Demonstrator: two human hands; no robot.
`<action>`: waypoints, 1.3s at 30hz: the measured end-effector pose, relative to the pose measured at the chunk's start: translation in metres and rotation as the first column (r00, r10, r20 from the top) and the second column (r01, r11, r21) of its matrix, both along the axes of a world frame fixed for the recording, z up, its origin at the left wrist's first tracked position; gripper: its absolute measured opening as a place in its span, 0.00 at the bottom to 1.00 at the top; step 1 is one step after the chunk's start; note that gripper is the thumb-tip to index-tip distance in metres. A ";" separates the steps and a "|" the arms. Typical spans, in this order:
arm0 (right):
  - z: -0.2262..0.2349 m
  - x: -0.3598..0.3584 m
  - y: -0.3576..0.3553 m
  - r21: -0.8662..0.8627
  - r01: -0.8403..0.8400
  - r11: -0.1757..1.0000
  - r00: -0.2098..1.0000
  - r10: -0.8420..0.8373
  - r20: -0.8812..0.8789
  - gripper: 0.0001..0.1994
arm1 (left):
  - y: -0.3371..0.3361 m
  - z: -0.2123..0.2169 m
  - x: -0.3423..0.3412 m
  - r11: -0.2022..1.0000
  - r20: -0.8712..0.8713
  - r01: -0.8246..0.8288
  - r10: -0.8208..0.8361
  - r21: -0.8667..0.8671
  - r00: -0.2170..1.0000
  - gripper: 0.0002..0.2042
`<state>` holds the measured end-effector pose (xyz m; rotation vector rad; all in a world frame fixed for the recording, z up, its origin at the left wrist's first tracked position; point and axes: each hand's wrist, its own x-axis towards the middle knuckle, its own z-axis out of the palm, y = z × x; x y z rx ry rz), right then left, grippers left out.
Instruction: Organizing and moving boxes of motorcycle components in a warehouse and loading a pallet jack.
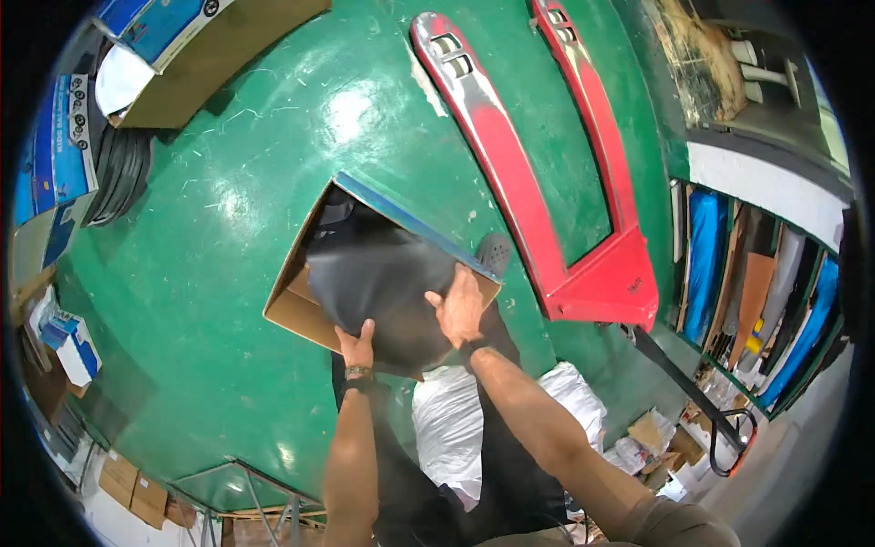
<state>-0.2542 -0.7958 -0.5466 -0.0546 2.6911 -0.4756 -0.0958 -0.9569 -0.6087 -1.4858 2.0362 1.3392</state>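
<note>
An open cardboard box (296,321) with a blue outer side stands tilted in front of me above the green floor. A large, smooth black sheet (383,283), bent and dull-shining, lies partly inside it and bulges over its near edge. My left hand (356,348) grips the sheet's near left edge, thumb on top and the other fingers hidden beneath. At the right edge, by the box's blue side, my right hand (460,305) holds the sheet with its thumb pointing left. Inside the box, more dark material shows at the far corner; the bottom is mostly hidden.
A red pallet jack (602,278) rests on the right, its black handle (684,378) reaching toward me. Shelving with blue and brown sheets (702,264) stands farther right. White plastic bags (447,424) lie by my legs. Boxes (228,55) and black tyres (120,173) are far left.
</note>
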 end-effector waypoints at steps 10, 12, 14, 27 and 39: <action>0.001 0.011 0.002 0.242 -0.225 0.944 0.974 0.212 0.081 0.43 | 0.015 0.011 -0.006 0.976 0.032 -0.161 0.158 0.147 0.987 0.44; 0.006 0.007 -0.014 0.237 -0.244 0.940 0.970 0.234 0.071 0.43 | -0.008 0.003 0.007 0.991 -0.016 -0.089 0.091 0.104 0.996 0.44; 0.008 0.004 -0.010 0.200 -0.249 0.948 0.967 0.234 0.098 0.42 | -0.012 0.003 0.008 0.996 -0.053 -0.013 0.018 0.086 0.998 0.45; 0.004 -0.002 0.059 -0.201 -0.139 0.970 0.984 0.158 0.082 0.38 | -0.036 0.028 -0.041 0.975 -0.184 -0.134 0.166 0.175 0.969 0.43; 0.013 0.016 0.068 -0.187 0.043 0.981 0.994 -0.061 -0.093 0.28 | -0.099 0.053 -0.106 0.613 -0.069 0.293 -0.496 -0.734 0.866 0.27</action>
